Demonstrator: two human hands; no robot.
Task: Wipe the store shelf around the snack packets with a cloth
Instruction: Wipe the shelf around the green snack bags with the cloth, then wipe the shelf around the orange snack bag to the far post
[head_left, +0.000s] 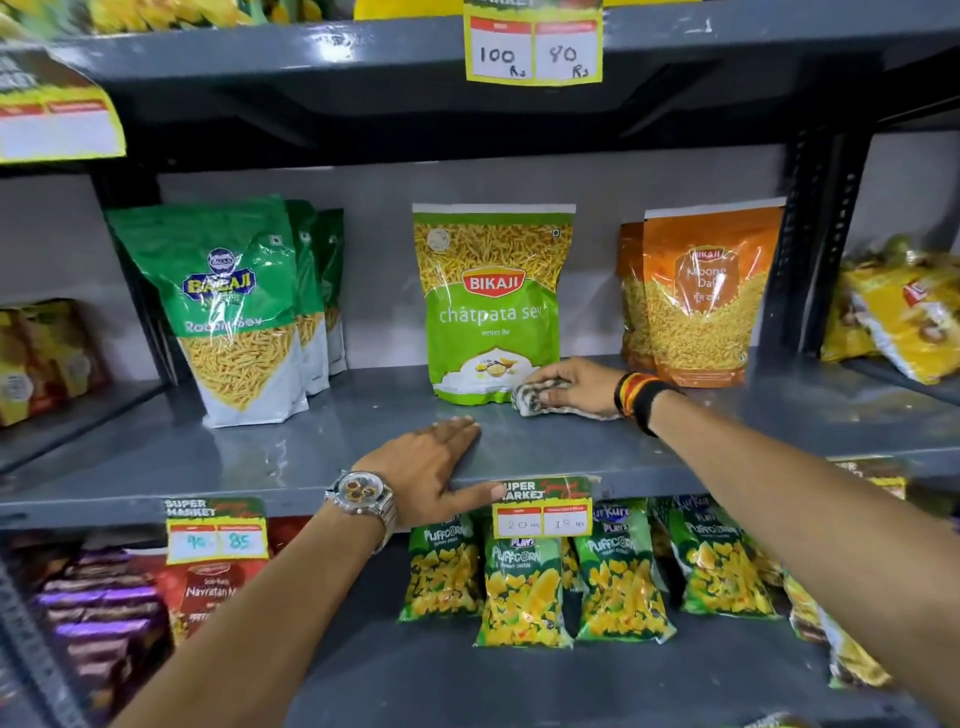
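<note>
The grey metal shelf (322, 441) runs across the middle of the view. A light green Bikaji chatpata sev packet (493, 306) stands upright at its centre. My right hand (571, 382) presses a crumpled, patterned cloth (535, 397) onto the shelf just right of that packet's base, touching it. My left hand (436, 467) lies flat on the shelf's front edge, fingers apart, thumb hooked over the lip, holding nothing. Dark green sev packets (234, 312) stand at the left and orange moong dal packets (701, 296) at the right.
Price tags (543, 506) hang on the shelf's front lip and on the shelf above (535, 49). Green Puffcorn packets (524, 582) fill the shelf below. Dark uprights (826, 239) frame the bay, and yellow packets (898, 306) lie in the bay to the right.
</note>
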